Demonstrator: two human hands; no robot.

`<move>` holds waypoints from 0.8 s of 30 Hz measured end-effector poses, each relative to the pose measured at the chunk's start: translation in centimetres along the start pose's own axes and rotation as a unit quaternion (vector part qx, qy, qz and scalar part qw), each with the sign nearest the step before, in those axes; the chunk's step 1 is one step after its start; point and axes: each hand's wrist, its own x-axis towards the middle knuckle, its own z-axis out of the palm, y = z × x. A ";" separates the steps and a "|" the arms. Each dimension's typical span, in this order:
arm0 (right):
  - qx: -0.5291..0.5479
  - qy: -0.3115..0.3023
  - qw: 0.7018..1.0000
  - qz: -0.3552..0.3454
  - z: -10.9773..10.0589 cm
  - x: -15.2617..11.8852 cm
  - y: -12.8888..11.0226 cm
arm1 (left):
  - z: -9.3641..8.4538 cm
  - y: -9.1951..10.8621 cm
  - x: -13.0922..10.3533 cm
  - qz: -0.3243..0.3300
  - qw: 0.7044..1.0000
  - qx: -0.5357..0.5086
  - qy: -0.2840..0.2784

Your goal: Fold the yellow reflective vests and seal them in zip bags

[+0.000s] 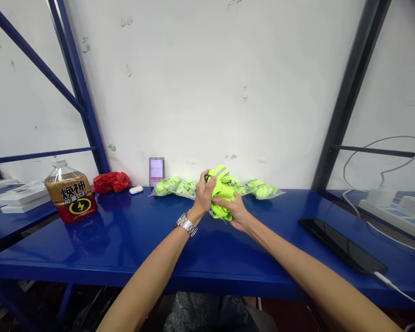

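Note:
A crumpled bundle of neon yellow-green fabric with grey reflective strips (222, 186) is held above the blue table. My left hand (204, 191), with a silver watch on its wrist, is closed round the bundle's left side. From the right, my right hand (238, 211) grips the lower part, its thumb lying across the fabric. Behind the hands, clear bags with similar yellow-green fabric lie in a row along the wall, one at the left (168, 186) and one at the right (262, 189). The hands partly hide the middle of the row.
On the blue table (134, 235) are a large drink bottle (71, 193), a red plastic bag (111, 182), a small white case (136, 190) and an upright phone (157, 171). A black phone (344, 245) with a white cable and a power strip (397, 216) are at the right.

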 end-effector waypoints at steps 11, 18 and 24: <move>-0.005 0.067 0.997 -0.036 0.9 0.0 -0.2 | 0.1 -1.0 -1.2 0.008 0.998 0.039 -0.051; -0.310 0.159 0.916 -0.197 -3.4 2.0 -1.2 | 0.0 -1.2 -0.4 -0.112 0.991 -0.026 0.075; -0.664 0.042 0.703 -0.253 -5.0 1.4 -1.7 | 2.1 0.0 -1.1 -0.278 0.928 -0.248 0.008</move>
